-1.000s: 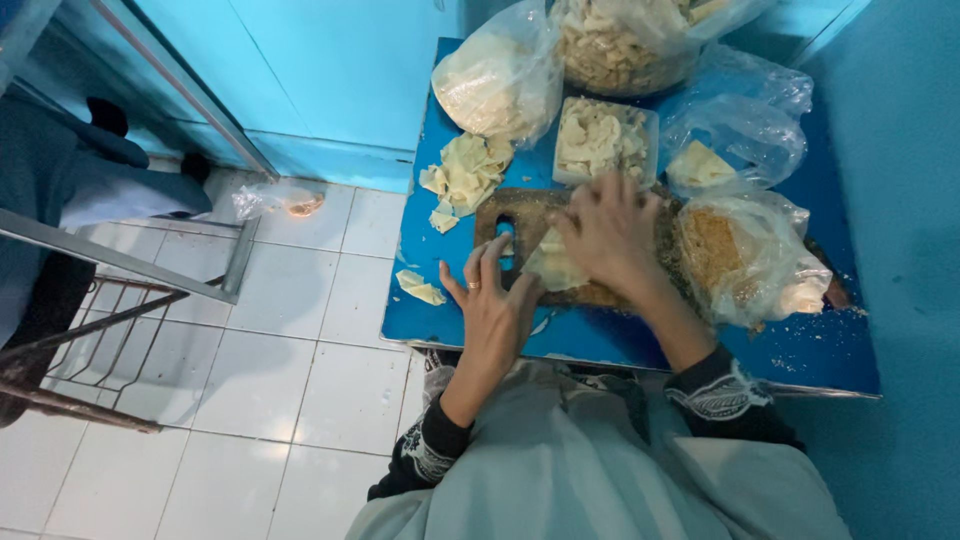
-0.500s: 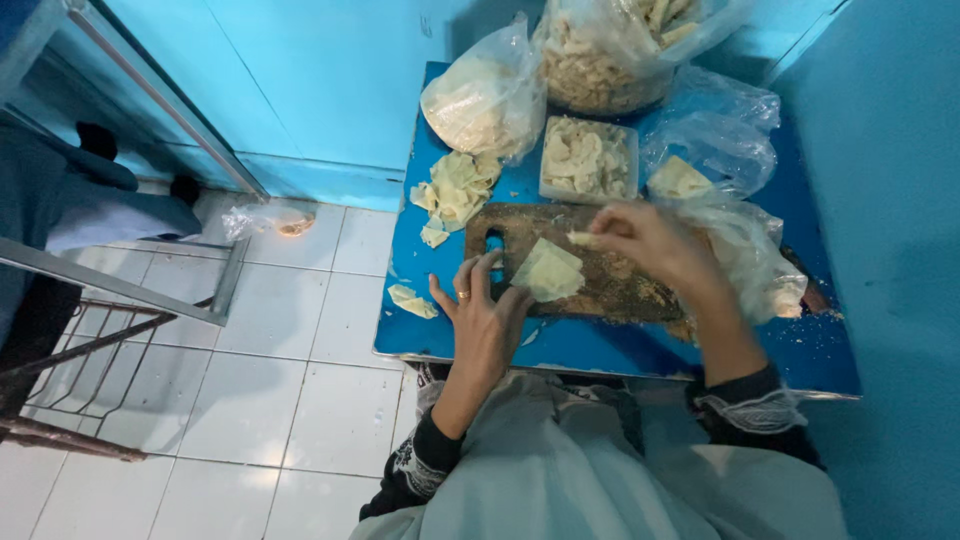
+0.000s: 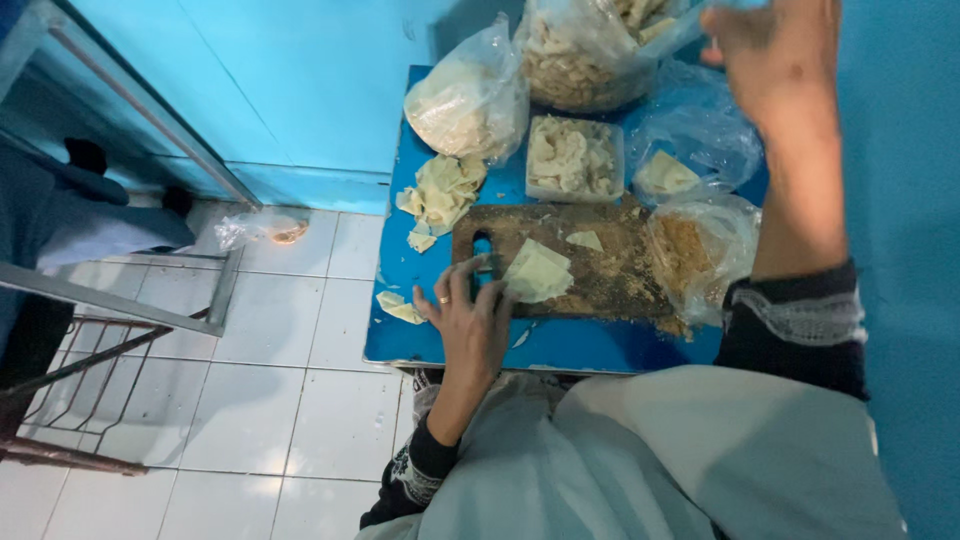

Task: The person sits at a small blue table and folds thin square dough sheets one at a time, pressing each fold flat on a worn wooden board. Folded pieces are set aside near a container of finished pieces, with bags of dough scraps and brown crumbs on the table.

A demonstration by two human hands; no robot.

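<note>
On board's near edge, left hand (image 3: 470, 320); wrappers (image 3: 537, 272) beside.

Pale square wrapper (image 3: 538, 272) lies flat on brown board (image 3: 570, 262), its left edge under left-hand fingertips (image 3: 497, 292).

The left hand (image 3: 470, 320) rests at the wooden cutting board's (image 3: 600, 275) nine o'clock end, fingertips touching a pale dough sheet (image 3: 538, 272). The right hand (image 3: 780, 60) is raised toward one o'clock, by a big plastic bag (image 3: 580, 60) of pale pieces. At the board's twelve o'clock sits a full square tub (image 3: 572, 160); at ten o'clock, loose sheets (image 3: 440, 195) lie on the blue table (image 3: 420, 335).
</note>
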